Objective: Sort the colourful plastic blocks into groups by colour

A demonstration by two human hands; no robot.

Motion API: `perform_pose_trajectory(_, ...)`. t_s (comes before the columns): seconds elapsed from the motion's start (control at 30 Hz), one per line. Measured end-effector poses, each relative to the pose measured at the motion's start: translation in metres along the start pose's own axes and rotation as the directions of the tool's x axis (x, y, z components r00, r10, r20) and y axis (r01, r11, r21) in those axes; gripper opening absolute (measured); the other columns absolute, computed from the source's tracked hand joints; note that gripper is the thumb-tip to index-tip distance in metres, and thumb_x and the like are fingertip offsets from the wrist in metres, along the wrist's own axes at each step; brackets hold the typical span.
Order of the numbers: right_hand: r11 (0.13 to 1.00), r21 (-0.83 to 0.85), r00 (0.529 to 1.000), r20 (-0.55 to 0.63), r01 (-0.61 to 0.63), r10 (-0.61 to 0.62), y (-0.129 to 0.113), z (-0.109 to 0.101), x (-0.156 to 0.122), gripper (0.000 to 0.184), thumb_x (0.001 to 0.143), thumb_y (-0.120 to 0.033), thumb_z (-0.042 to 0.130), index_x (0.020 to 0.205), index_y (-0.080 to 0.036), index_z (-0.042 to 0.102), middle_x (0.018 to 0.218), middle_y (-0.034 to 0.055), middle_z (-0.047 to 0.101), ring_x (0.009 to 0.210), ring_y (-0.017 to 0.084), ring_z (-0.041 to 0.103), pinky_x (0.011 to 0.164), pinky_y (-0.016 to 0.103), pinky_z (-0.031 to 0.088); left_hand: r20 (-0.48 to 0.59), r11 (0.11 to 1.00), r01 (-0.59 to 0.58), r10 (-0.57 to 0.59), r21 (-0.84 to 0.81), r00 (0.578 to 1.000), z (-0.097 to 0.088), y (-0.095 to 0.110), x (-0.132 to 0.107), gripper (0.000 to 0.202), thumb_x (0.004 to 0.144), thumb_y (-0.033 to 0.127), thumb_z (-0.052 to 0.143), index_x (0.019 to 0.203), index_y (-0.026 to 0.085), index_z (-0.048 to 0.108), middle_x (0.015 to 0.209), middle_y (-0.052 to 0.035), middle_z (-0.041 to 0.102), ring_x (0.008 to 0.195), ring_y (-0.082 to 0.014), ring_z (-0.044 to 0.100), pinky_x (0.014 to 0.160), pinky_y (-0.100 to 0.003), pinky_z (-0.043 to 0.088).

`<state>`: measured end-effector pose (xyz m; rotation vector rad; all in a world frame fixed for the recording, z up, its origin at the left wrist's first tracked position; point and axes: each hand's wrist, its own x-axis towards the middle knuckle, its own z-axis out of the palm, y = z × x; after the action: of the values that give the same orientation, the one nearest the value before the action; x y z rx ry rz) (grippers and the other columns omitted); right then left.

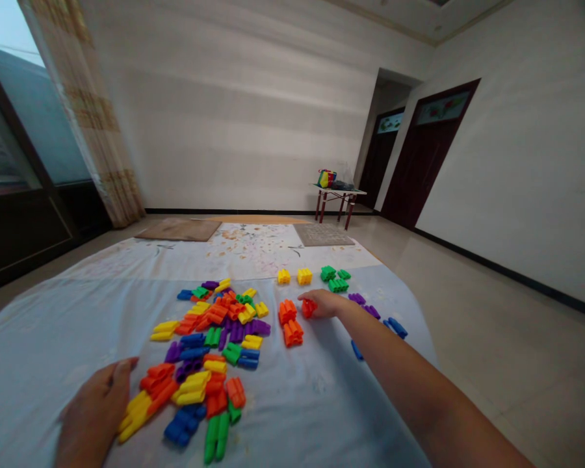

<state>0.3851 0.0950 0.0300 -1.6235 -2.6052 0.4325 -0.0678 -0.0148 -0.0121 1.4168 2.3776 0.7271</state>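
A heap of mixed plastic blocks point(214, 338) in red, orange, yellow, green, blue and purple lies on a pale blue cloth point(53, 338). My right hand point(324, 303) reaches far forward with its fingers closed on a red block point(309, 307), just right of a small group of orange blocks point(289, 322). My left hand point(95, 413) rests on the cloth at the heap's near left edge, fingers curled beside orange and yellow blocks point(149, 396). Sorted groups lie farther out: yellow blocks point(295, 277), green blocks point(335, 278), and purple and blue blocks point(377, 316).
The cloth lies on a white printed sheet point(253, 250) over a tiled floor. Two mats point(180, 229) lie behind it. A small red-legged table point(338, 195) with a colourful bag stands near dark doors point(422, 156). A curtain point(92, 130) hangs at left.
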Motion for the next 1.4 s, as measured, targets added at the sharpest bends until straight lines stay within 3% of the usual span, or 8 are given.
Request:
perform_pose_trajectory(0.37,0.999,-0.002,0.999,-0.003,0.039,-0.039,-0.003,0.004,0.002,0.059,0.071,-0.024,0.064,0.129,-0.017,0.055,0.129,0.0114,0.058,0.118,0.027,0.054,0.100,0.035,0.041,-0.013,1.000,-0.016,0.016,-0.019,1.000,0.002,0.001,0.001,0.062,0.082,0.049,0.017,0.110,0.016,0.061,0.126,-0.0151,0.057,0.118,-0.0297,0.049,0.103,-0.043,0.033)
perform_pose_trajectory(0.57,0.999,0.033,0.999,-0.023,0.035,-0.034,-0.009,-0.001,-0.004,0.065,0.067,-0.013,0.064,0.131,-0.019,0.053,0.130,0.0112,0.057,0.118,0.028,0.054,0.101,0.037,0.041,-0.012,1.000,-0.009,0.008,-0.018,1.000,-0.001,0.004,-0.003,0.059,0.083,0.047,0.019,0.110,0.015,0.061,0.126,-0.0150,0.057,0.118,-0.0301,0.049,0.102,-0.044,0.034)
perform_pose_trajectory(0.73,0.991,0.103,0.986,-0.152,0.091,-0.075,-0.018,-0.014,-0.022,0.069,0.070,-0.017,0.066,0.136,-0.015,0.045,0.140,0.0161,0.045,0.129,0.027,0.042,0.108,0.041,0.033,-0.060,0.998,-0.041,0.038,-0.039,0.997,-0.003,0.010,-0.011,0.056,0.084,0.044,0.020,0.106,0.016,0.063,0.121,-0.0142,0.060,0.116,-0.0289,0.051,0.101,-0.044,0.036)
perform_pose_trajectory(0.9,0.920,0.263,0.907,-0.382,0.290,-0.177,-0.072,-0.006,-0.049,0.052,0.077,-0.012,0.055,0.129,-0.020,0.051,0.123,0.0111,0.058,0.111,0.021,0.056,0.097,0.039,0.043,-0.105,0.996,-0.073,0.067,-0.055,0.992,0.001,0.009,-0.011,0.054,0.084,0.043,0.022,0.101,0.015,0.065,0.114,-0.0139,0.064,0.111,-0.0280,0.054,0.097,-0.042,0.039)
perform_pose_trajectory(1.0,0.867,0.288,0.895,-0.315,0.406,-0.314,-0.123,0.011,-0.057,0.040,0.080,-0.017,0.056,0.120,-0.020,0.058,0.110,0.0083,0.065,0.100,0.018,0.060,0.089,0.034,0.047,-0.118,0.994,-0.088,0.080,-0.058,0.990,0.002,0.007,-0.011,0.053,0.084,0.044,0.023,0.100,0.016,0.065,0.112,-0.0130,0.065,0.110,-0.0278,0.055,0.095,-0.042,0.039)
perform_pose_trajectory(1.17,0.841,0.253,0.864,-0.308,0.478,-0.399,-0.189,0.041,-0.038,0.036,0.082,-0.024,0.060,0.118,-0.018,0.059,0.115,0.0103,0.063,0.110,0.021,0.056,0.094,0.035,0.043,-0.143,0.990,-0.124,0.115,-0.061,0.983,0.003,0.005,-0.012,0.052,0.084,0.042,0.024,0.099,0.015,0.066,0.109,-0.0132,0.066,0.106,-0.0261,0.056,0.093,-0.039,0.041)
perform_pose_trajectory(1.3,0.844,0.183,0.852,-0.262,0.504,-0.453,-0.218,0.057,-0.023,0.049,0.080,-0.036,0.065,0.124,-0.020,0.055,0.126,0.0110,0.058,0.116,0.025,0.052,0.097,0.039,0.040,-0.149,0.988,-0.146,0.138,-0.043,0.979,0.003,0.006,-0.014,0.051,0.085,0.041,0.024,0.100,0.014,0.065,0.108,-0.0134,0.066,0.104,-0.0259,0.056,0.092,-0.038,0.040)
perform_pose_trajectory(1.4,0.852,0.121,0.854,-0.192,0.509,-0.483,-0.223,0.060,-0.024,0.044,0.078,-0.034,0.067,0.119,-0.021,0.058,0.122,0.0095,0.061,0.112,0.026,0.053,0.093,0.040,0.041,-0.145,0.988,-0.150,0.144,-0.030,0.979,0.003,0.006,-0.015,0.052,0.085,0.042,0.024,0.101,0.014,0.065,0.107,-0.0136,0.066,0.104,-0.0261,0.057,0.091,-0.038,0.041)
